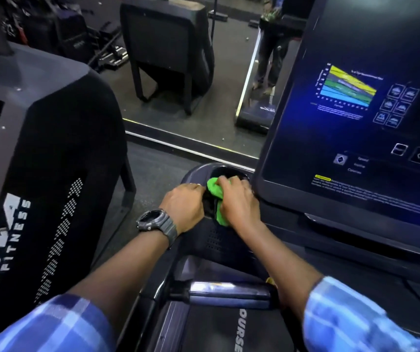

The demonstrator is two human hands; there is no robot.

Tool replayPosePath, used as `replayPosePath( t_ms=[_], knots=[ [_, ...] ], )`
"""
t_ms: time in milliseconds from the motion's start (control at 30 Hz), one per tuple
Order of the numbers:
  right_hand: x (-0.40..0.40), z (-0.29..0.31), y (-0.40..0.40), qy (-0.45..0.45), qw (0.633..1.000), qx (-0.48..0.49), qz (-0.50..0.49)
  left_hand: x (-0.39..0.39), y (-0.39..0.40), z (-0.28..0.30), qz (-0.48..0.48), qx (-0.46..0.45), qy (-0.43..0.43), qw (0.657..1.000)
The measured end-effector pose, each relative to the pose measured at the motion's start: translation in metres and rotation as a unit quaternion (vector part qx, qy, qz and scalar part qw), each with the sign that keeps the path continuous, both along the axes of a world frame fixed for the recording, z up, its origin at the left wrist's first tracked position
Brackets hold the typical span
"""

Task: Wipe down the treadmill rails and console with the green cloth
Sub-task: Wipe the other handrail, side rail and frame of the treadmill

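Green cloth (216, 196), bunched up, sits just below the centre of the frame, pressed against the dark treadmill console (229, 240) beside a round cup holder (225, 172). 2 bare hands meet over it. Right hand (239, 201) lies on top, its grip curled round the cloth. Left hand (183, 205), with a dark wristwatch (156, 222), touches the cloth's left edge, fingers bent; whether its grip is clamped on the cloth cannot be told. At right of the frame, a lit touchscreen (361, 110) shows a coloured chart.
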State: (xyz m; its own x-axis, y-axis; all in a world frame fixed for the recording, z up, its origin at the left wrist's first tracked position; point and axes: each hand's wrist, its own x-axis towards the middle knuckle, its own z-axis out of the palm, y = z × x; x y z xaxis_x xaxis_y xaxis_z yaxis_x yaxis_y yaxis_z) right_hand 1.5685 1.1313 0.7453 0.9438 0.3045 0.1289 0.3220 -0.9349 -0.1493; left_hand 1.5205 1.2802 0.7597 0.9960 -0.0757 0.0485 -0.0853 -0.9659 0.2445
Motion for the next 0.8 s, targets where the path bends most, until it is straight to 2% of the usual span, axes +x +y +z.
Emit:
replayPosePath(
  t_ms=[100, 167, 233, 333, 433, 467, 533, 600, 633, 700, 800],
  knots=[
    [0.013, -0.004, 0.032, -0.007, 0.996, 0.047, -0.079, -0.006, 0.001, 0.000, -0.009, -0.002, 0.007, 1.000],
    [0.006, -0.008, 0.037, -0.001, 0.996, 0.066, -0.062, -0.013, 0.004, 0.000, -0.012, -0.008, 0.007, 1.000],
    [-0.014, -0.009, 0.019, 0.001, 0.998, 0.063, 0.007, -0.023, 0.008, -0.006, -0.018, -0.008, -0.008, 1.000],
    [-0.053, 0.001, -0.017, -0.035, 0.984, 0.063, 0.166, -0.047, 0.017, -0.020, -0.039, -0.012, -0.025, 0.999],
    [-0.057, 0.021, -0.043, 0.006, 0.972, 0.099, 0.212, -0.077, 0.019, -0.029, -0.055, 0.007, -0.049, 0.997],
    [-0.051, 0.028, -0.043, 0.026, 0.974, 0.104, 0.202, -0.088, 0.019, -0.030, -0.051, 0.021, -0.059, 0.997],
    [-0.036, 0.042, -0.030, 0.072, 0.971, 0.180, 0.143, -0.104, 0.015, -0.031, -0.043, 0.060, -0.073, 0.995],
    [-0.028, 0.041, 0.003, 0.182, 0.953, 0.221, 0.100, -0.120, 0.008, -0.031, -0.043, 0.072, -0.066, 0.994],
    [-0.031, 0.029, 0.021, 0.202, 0.956, 0.171, 0.129, -0.129, 0.004, -0.028, -0.039, 0.082, -0.062, 0.994],
    [-0.061, 0.008, 0.050, 0.182, 0.956, 0.074, 0.217, -0.152, -0.001, -0.020, -0.015, 0.095, -0.054, 0.994],
    [-0.100, -0.004, 0.041, 0.189, 0.902, 0.086, 0.378, -0.202, -0.010, -0.016, 0.006, 0.107, -0.039, 0.993]
  ],
)
